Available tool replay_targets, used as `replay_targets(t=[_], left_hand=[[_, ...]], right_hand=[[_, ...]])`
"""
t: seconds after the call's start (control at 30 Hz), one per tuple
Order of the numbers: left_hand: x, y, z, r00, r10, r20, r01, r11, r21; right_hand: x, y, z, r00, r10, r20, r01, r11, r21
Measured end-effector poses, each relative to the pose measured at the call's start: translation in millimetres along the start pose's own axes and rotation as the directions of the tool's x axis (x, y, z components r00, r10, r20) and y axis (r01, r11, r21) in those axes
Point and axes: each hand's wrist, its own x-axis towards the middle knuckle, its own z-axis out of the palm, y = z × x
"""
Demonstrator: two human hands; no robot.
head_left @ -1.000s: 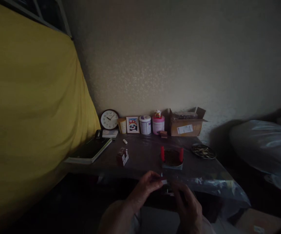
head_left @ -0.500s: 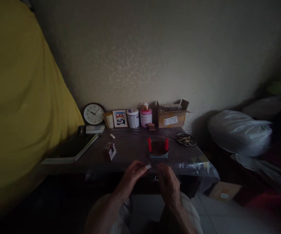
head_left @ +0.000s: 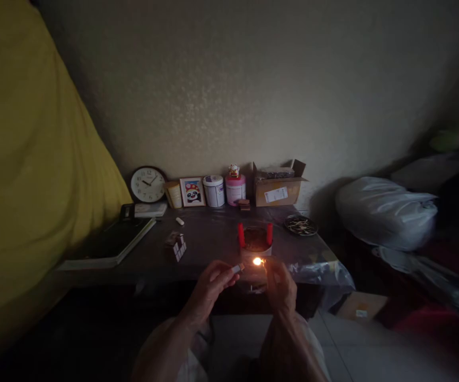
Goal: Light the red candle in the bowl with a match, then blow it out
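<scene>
My left hand (head_left: 214, 284) is closed on a small matchbox (head_left: 237, 268), gripped between thumb and fingers above the table's front edge. To its right, my right hand (head_left: 280, 286) pinches a burning match (head_left: 263, 261), its flame bright at the left tip. Just behind the flame stands a round tin (head_left: 256, 249) with dark brown contents. Two upright red candles, a left candle (head_left: 241, 235) and a right candle (head_left: 269, 235), rise from its sides, and I see no flame on either. The match and the candles are apart.
On the table (head_left: 209, 239) lie a stack of small boxes (head_left: 179, 248), a plate of matchsticks (head_left: 301, 225) and a big book (head_left: 113, 244). A clock (head_left: 148, 184), a framed panda picture (head_left: 192, 192), canisters and a cardboard box (head_left: 277, 192) line the wall. A yellow curtain (head_left: 34, 159) hangs left.
The match in my right hand now burns, lighting the tin's front. My right hand has moved slightly right and up, away from the matchbox. The view has shifted a little.
</scene>
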Motion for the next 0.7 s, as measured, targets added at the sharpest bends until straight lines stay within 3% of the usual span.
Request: replay_targets(t=[0.27,0.5,0.7], left_hand=[[4,1,-5.2,0.997,-0.018,-0.070,0.016,0.999,-0.029],[1,7,-4.4,0.996,-0.033,-0.088,0.029,0.999,-0.040],[2,8,-5.1,0.995,-0.042,-0.093,0.041,0.999,-0.018]], right_hand=[[27,-12,-17,0.989,0.075,-0.128,-0.059,0.991,0.124],[41,-15,-24,0.975,0.154,-0.158,-0.135,0.982,0.129],[52,-16,-29,0.975,0.136,-0.173,-0.114,0.985,0.133]])
